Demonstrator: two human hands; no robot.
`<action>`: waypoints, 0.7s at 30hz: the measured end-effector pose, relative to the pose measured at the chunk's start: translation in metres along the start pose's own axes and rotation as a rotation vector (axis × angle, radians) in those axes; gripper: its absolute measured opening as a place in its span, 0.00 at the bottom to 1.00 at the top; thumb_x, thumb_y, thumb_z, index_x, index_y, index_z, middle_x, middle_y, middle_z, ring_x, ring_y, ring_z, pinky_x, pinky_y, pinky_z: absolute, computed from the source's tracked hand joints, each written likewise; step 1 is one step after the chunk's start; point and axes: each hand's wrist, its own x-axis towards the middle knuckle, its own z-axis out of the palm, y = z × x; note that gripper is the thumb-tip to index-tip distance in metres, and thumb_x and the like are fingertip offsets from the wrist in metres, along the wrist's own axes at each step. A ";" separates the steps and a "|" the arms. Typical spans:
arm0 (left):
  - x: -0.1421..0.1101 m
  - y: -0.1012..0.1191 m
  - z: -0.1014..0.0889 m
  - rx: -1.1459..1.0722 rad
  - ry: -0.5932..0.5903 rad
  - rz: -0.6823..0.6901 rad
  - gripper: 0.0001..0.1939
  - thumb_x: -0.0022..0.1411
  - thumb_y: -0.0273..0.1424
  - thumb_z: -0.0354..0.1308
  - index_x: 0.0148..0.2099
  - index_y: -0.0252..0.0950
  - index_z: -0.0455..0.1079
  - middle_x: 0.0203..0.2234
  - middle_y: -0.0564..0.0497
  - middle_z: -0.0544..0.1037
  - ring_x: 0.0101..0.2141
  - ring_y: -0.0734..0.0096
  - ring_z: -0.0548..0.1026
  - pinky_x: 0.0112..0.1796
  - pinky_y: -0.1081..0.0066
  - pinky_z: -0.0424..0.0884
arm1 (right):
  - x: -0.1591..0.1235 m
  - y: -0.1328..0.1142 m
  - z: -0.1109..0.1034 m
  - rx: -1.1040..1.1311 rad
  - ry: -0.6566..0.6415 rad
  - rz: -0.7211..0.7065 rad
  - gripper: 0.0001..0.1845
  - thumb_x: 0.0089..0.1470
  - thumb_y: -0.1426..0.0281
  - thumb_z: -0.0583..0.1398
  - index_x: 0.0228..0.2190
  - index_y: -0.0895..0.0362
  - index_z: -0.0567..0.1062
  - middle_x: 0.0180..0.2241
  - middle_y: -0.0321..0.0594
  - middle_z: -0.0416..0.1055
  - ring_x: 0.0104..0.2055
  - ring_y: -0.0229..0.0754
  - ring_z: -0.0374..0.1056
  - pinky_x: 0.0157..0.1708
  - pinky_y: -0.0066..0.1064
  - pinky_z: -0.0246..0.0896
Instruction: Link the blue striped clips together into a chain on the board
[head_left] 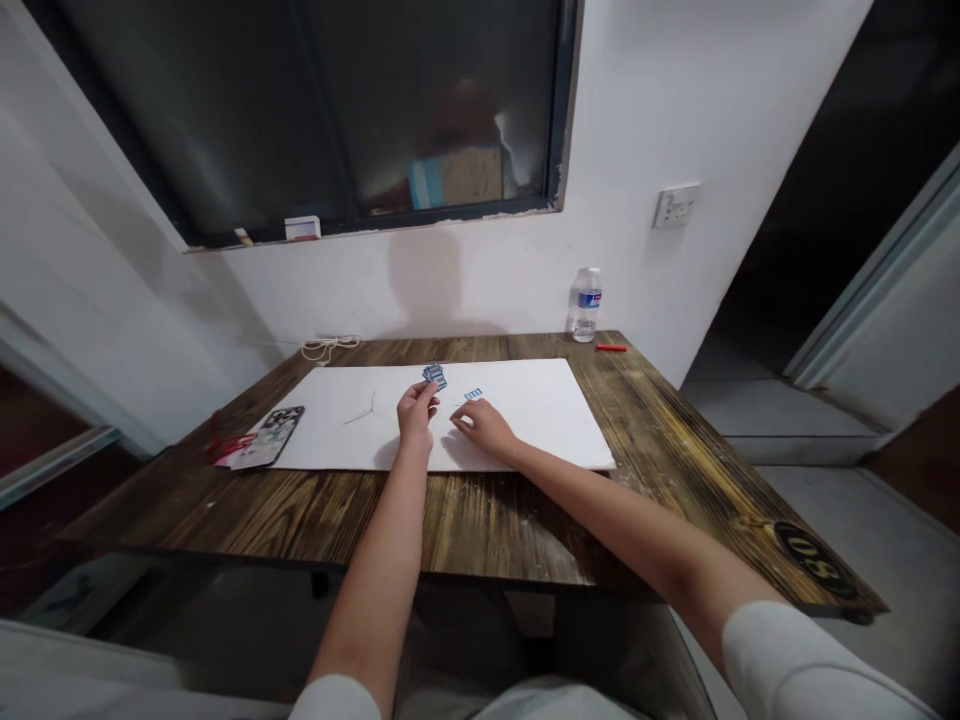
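My left hand (417,412) is closed on a small bunch of flat blue pieces with pale rectangles in them (435,376), held up over the white board (510,380). To its right, my right hand (484,428) hangs low over the board with thumb and fingers pinched together. Whatever may be between those fingertips is too small to make out. Just beyond them lies a short blue strip with pale rectangles (473,394). A thin dark forked wire or thread (370,408) rests on the board, left of my left hand.
On the wooden table (300,510), a patterned phone-like case (276,437) and red strings (232,445) lie at the left. A white cord (328,346) is at the back. A water bottle (587,305) and a red pen (611,348) are at the back right, by the wall.
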 end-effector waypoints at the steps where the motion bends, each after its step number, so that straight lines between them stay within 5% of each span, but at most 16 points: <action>1: 0.000 0.000 0.000 -0.011 0.002 0.003 0.21 0.33 0.37 0.73 0.31 0.36 0.72 0.20 0.57 0.72 0.20 0.82 0.67 0.21 0.81 0.57 | 0.007 -0.004 0.006 -0.063 -0.038 -0.027 0.09 0.59 0.69 0.58 0.39 0.56 0.76 0.41 0.43 0.75 0.45 0.43 0.67 0.49 0.36 0.57; 6: 0.004 0.000 -0.003 -0.082 0.003 0.029 0.23 0.31 0.37 0.73 0.30 0.34 0.70 0.18 0.58 0.71 0.17 0.83 0.65 0.19 0.80 0.55 | 0.044 -0.018 0.038 -0.282 -0.207 -0.103 0.21 0.57 0.63 0.58 0.50 0.60 0.70 0.54 0.51 0.66 0.60 0.53 0.54 0.56 0.44 0.53; 10: 0.007 -0.003 -0.006 -0.099 0.003 0.030 0.23 0.32 0.38 0.73 0.30 0.34 0.70 0.17 0.57 0.71 0.17 0.83 0.65 0.19 0.80 0.54 | 0.062 -0.022 0.054 -0.357 -0.301 -0.052 0.23 0.62 0.67 0.49 0.55 0.63 0.66 0.60 0.54 0.59 0.65 0.55 0.46 0.62 0.53 0.41; 14: 0.010 -0.007 -0.009 -0.056 -0.006 0.025 0.22 0.34 0.39 0.72 0.31 0.35 0.70 0.15 0.59 0.69 0.16 0.82 0.63 0.19 0.80 0.54 | 0.066 -0.017 0.058 -0.350 -0.379 -0.003 0.25 0.63 0.64 0.47 0.57 0.62 0.64 0.62 0.55 0.57 0.65 0.56 0.49 0.61 0.58 0.40; 21: 0.010 -0.008 -0.008 -0.014 0.011 0.032 0.22 0.34 0.40 0.72 0.32 0.35 0.70 0.20 0.57 0.72 0.20 0.81 0.66 0.22 0.79 0.58 | 0.051 -0.001 0.046 -0.322 -0.399 -0.165 0.24 0.62 0.60 0.51 0.54 0.59 0.67 0.60 0.51 0.60 0.65 0.56 0.49 0.60 0.65 0.30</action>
